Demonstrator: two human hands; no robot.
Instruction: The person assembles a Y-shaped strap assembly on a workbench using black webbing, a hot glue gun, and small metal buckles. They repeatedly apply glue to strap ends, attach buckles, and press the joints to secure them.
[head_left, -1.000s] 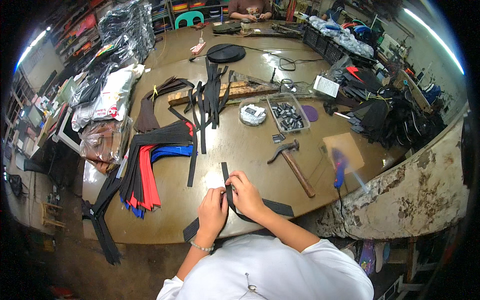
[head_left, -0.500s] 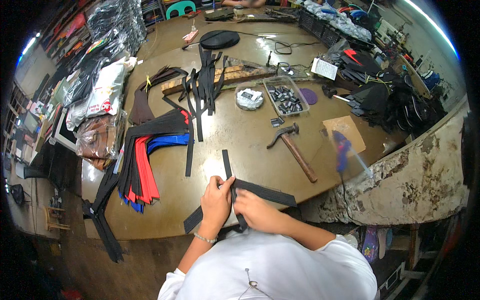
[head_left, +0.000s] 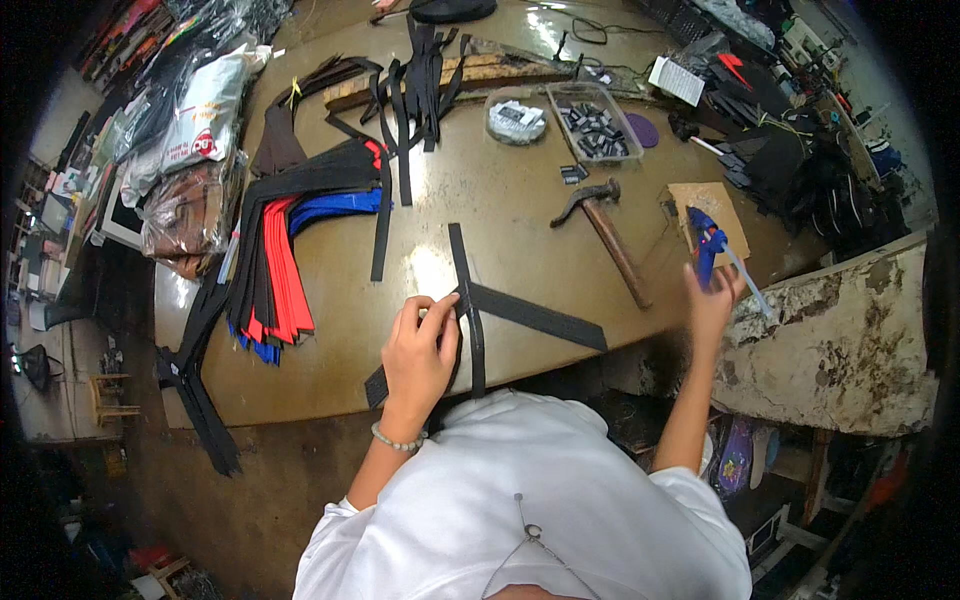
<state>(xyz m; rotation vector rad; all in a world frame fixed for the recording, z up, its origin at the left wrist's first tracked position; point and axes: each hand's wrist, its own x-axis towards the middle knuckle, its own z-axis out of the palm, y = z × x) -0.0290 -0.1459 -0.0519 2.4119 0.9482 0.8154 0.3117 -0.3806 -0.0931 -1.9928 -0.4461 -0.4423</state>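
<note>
Black straps point(head_left: 480, 300) lie crossed at the near edge of the table point(head_left: 520, 240). Left hand point(head_left: 418, 350): fingers pinch them at the crossing. Right hand point(head_left: 714, 300): at the handle of the blue glue gun point(head_left: 705, 262), blurred; cannot tell whether its fingers grip. Hammer point(head_left: 612, 240) lies between straps and gun.

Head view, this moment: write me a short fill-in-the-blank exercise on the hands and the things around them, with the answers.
1. The left hand has its fingertips at straps coloured ____.
2. The right hand is at a glue gun whose body is mainly ____.
3. In the picture, the hammer lies to the ____ of the glue gun.
4. The disc beside the rectangular tub is ____.

Missing words: black; blue; left; purple.
</note>
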